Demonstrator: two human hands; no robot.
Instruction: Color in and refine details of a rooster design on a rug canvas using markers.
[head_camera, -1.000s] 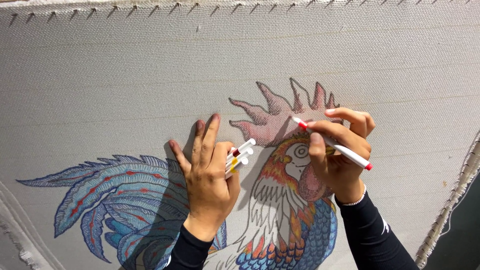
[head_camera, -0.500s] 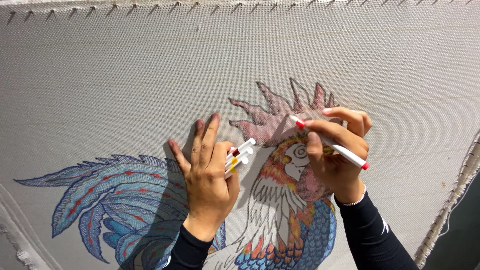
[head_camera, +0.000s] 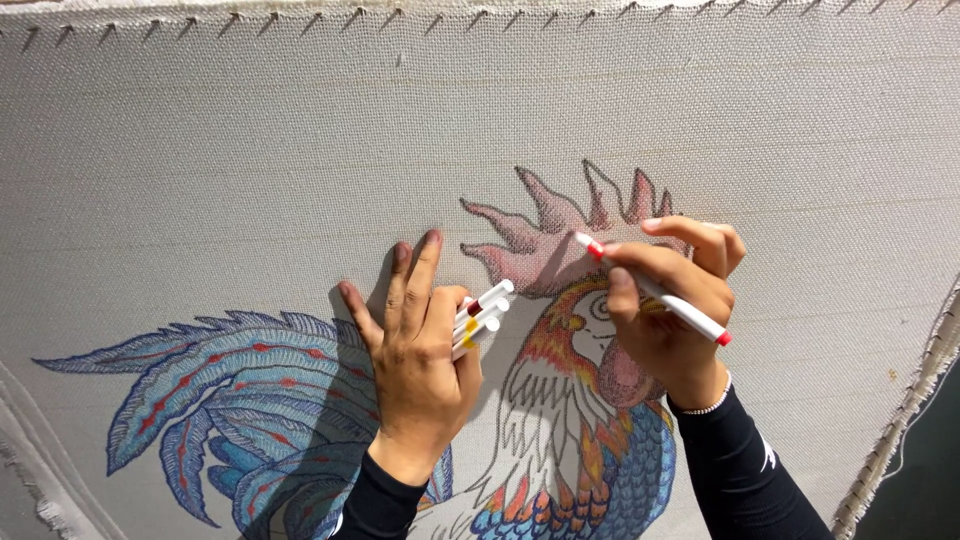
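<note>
Right hand (head_camera: 665, 320) grips a red marker (head_camera: 650, 288), tip on the rooster's comb (head_camera: 560, 235); left hand (head_camera: 420, 355) rests on canvas (head_camera: 250, 170), clasping spare markers (head_camera: 480, 315).

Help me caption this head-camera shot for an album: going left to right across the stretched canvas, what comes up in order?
Blue tail feathers → left hand flat on the canvas → spare markers in its fingers → pink comb → red marker in the right hand → frayed canvas edge.

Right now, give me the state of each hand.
Left hand: flat on the canvas, spare markers tucked under the thumb.
Right hand: closed on a red marker.
</note>
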